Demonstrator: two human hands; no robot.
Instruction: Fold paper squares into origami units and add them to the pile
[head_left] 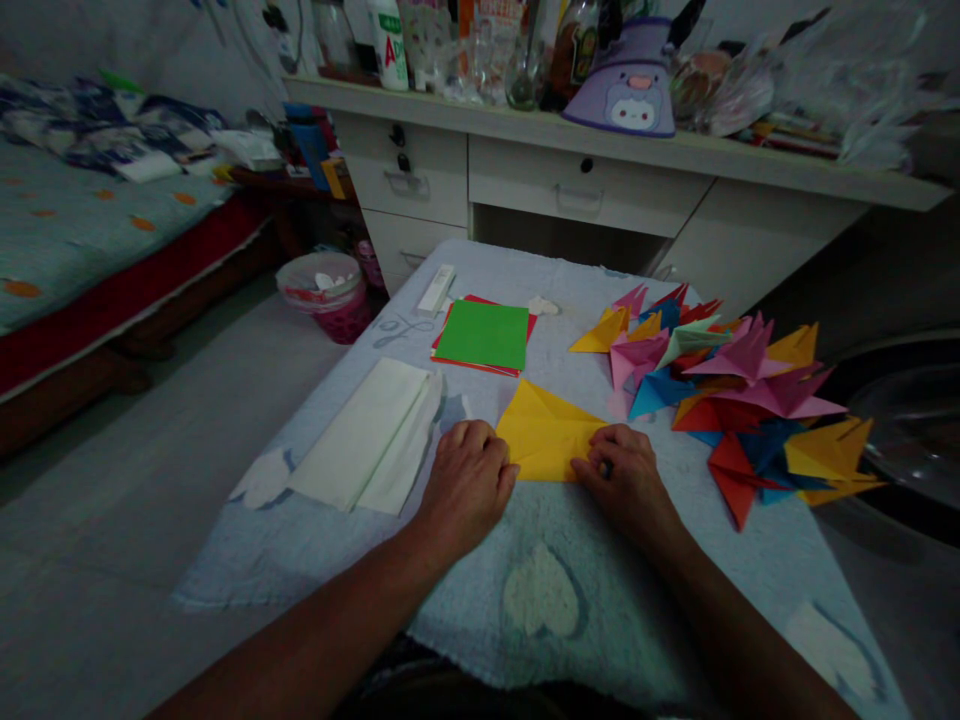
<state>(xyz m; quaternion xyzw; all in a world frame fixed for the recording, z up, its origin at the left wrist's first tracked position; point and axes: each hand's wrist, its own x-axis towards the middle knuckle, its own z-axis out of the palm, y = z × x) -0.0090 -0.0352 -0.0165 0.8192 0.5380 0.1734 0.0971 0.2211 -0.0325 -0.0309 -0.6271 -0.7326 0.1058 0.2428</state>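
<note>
A sheet of yellow origami paper, partly folded with creases showing, lies on the cloth-covered table between my hands. My left hand has its fingers curled on the paper's left corner, pressing or pinching it. On the opposite side my right hand pinches the lower right edge between thumb and fingers. Just beyond is a stack of square paper, green on top with red and white edges below. Several folded paper cranes in pink, orange, blue and red are heaped to the right.
Folded white cloth or tissue lies left of my hands. A small white box sits near the table's far left edge. Behind stands a white desk crowded with bottles and glasses. A pink bin and a bed are at left.
</note>
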